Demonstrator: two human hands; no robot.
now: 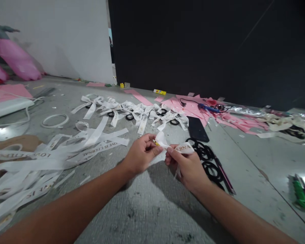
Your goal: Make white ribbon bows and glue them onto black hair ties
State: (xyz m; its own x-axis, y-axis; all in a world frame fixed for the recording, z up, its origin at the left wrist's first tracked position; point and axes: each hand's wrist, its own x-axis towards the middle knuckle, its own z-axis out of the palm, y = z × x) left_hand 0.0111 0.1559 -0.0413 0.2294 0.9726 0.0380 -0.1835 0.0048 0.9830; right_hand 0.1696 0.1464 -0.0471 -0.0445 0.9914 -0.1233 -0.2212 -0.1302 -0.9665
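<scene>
Between both hands, above the grey surface, is a white printed ribbon with lettering on its right tail. My left hand pinches the ribbon's looped part, where a small yellow patch shows; I cannot make out what that is. My right hand is closed on the ribbon near its middle, thumb on top, with a thin strip hanging below. Just beyond lie several white ribbon bows with black rings among them. Several black hair ties lie right beside my right hand.
Loose printed ribbons spread at left, near a white ring. A black phone, a dark pen-like stick and green-handled scissors lie at right. Pink sheets, a blue-handled tool and a yellow tube lie farther back.
</scene>
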